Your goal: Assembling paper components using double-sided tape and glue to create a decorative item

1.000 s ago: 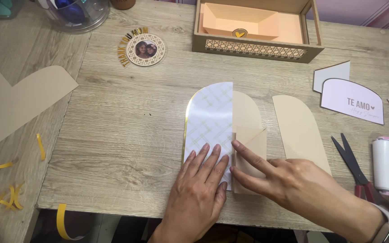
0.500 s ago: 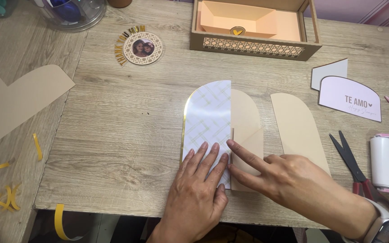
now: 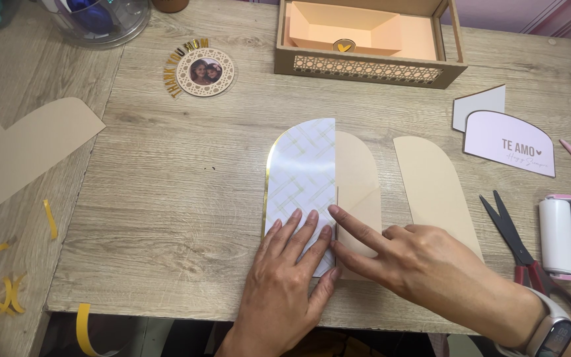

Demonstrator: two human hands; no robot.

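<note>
Wooden bench [image 3: 166, 172]: patterned arched card [image 3: 302, 175] lying flat, near end under left hand [image 3: 285, 284], open, fingers spread; right hand [image 3: 424, 264] beside, forefinger pressing its fold.

Pale wood-grain table [image 3: 166, 198] under even light; purple wall [image 3: 530, 13] behind.

2 bare hands, sleeveless forearms, a dark-screened fitness band [image 3: 552, 332] with white strap on the right wrist.

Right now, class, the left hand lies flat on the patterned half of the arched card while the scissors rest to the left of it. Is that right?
Not quite. In the head view the scissors rest to the right of the arched card, beside the pink roller. The left hand does lie flat on the patterned half.
</note>
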